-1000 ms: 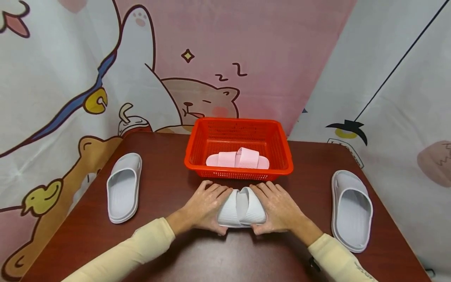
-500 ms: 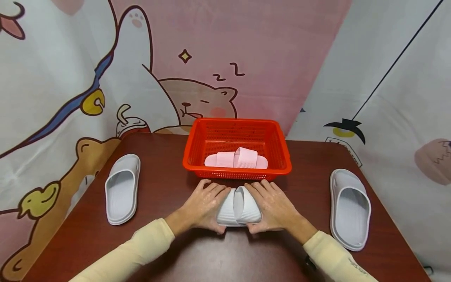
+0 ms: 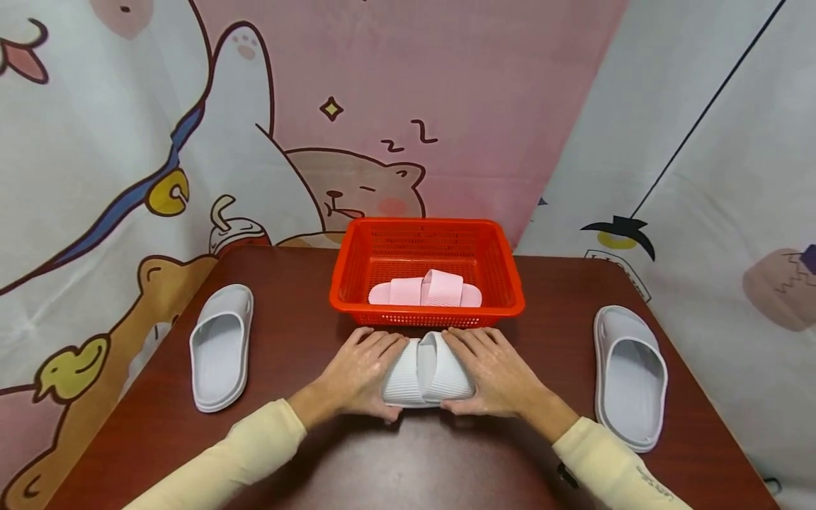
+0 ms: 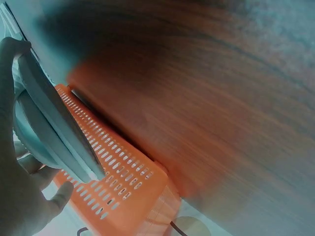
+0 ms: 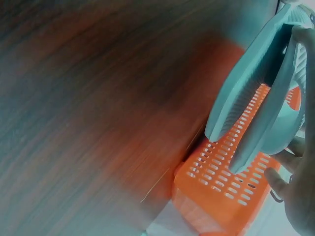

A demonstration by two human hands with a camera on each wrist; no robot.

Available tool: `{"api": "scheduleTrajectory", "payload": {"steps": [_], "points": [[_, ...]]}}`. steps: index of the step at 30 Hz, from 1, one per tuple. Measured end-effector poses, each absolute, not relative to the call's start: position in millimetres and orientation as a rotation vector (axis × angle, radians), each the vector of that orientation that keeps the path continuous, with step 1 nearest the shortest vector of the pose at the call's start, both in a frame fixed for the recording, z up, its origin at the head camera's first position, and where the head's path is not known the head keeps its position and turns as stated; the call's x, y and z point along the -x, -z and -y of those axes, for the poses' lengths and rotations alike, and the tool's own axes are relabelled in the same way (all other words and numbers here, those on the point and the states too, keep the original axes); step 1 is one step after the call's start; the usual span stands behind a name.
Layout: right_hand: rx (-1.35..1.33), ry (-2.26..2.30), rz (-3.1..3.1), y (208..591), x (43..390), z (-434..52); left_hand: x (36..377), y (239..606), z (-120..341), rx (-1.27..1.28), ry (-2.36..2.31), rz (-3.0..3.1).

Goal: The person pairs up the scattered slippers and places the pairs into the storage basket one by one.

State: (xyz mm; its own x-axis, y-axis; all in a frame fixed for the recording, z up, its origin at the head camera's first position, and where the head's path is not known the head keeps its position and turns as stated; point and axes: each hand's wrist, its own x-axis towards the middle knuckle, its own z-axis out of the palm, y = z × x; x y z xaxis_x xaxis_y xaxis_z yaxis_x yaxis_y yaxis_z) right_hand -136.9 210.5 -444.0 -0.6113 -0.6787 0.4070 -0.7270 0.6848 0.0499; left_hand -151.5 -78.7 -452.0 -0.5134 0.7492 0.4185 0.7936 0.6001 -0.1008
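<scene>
A pair of white ribbed slippers (image 3: pixel 426 368), nested together, is held just above the table in front of the red basket (image 3: pixel 347 280). My left hand (image 3: pixel 360 372) grips its left end and my right hand (image 3: pixel 494 372) grips its right end, fingers curled over the top. In the left wrist view the slippers (image 4: pixel 54 142) show edge-on with the basket (image 4: pixel 123 187) right behind them. The right wrist view shows the slippers (image 5: pixel 256 108) against the basket's wall (image 5: pixel 221 191). A pink slipper pair (image 3: pixel 426 289) lies inside the basket.
A single grey slipper (image 3: pixel 219 347) lies on the dark wooden table (image 3: pixel 408 467) at the left, and another grey slipper (image 3: pixel 631 375) lies at the right. A cartoon-printed curtain hangs behind the table.
Both hands have carried the white slipper pair a little away from me, closer to the basket's front wall. The grey slippers and the basket have stayed in place.
</scene>
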Motion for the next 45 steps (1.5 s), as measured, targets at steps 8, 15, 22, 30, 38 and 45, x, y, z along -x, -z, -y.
{"api": "scheduleTrajectory", "payload": {"steps": [8, 15, 22, 30, 38, 45], "points": [[-1.079, -0.189, 2.532, 443.7, 130.5, -207.2, 148.6, 454.5, 81.1, 1.221, 0.153, 2.409], [-1.068, -0.227, 2.548, 442.1, 130.7, -206.2, 149.5, 453.3, 82.0, 1.213, 0.164, 2.406], [-1.021, -0.257, 2.538, 424.1, 143.2, -216.0, 150.4, 453.2, 84.8, 1.195, 0.210, 2.406], [-0.752, -0.342, 2.640, 412.0, 181.2, -243.8, 151.7, 452.8, 86.4, 1.203, 0.210, 2.405], [-0.610, -0.327, 2.744, 417.3, 207.2, -266.2, 155.0, 452.1, 91.3, 1.199, 0.194, 2.410], [-0.516, -0.301, 2.842, 418.6, 216.4, -278.3, 156.6, 452.8, 92.9, 1.201, 0.213, 2.420]]}}
